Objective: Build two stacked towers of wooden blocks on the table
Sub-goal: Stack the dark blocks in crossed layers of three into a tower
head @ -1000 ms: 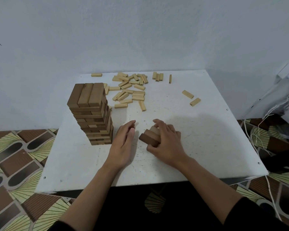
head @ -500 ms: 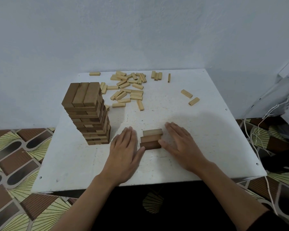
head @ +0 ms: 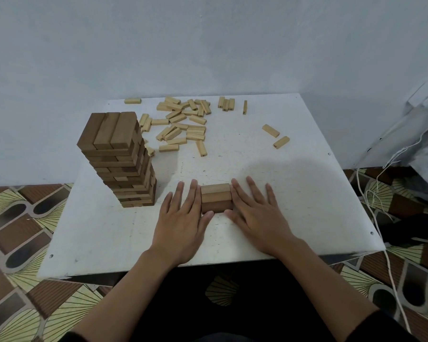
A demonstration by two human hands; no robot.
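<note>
A tall tower of dark wooden blocks [head: 120, 159] stands on the left part of the white table [head: 294, 193]. Three brown blocks [head: 216, 197] lie side by side as a flat row near the front middle. My left hand [head: 183, 218] lies flat with straight fingers against the row's left end. My right hand [head: 255, 213] lies flat against its right end. Both thumbs touch the row's near side. A heap of small pale blocks [head: 183, 122] is scattered at the back of the table.
Two pale blocks [head: 276, 137] lie apart at the back right. A bag and white cords [head: 391, 169] hang off the right of the table. A patterned floor surrounds the table, and a wall stands right behind it.
My right hand set the gripped blocks down, then both hands flattened and closed in against the ends of the three-block row, squaring it up.
</note>
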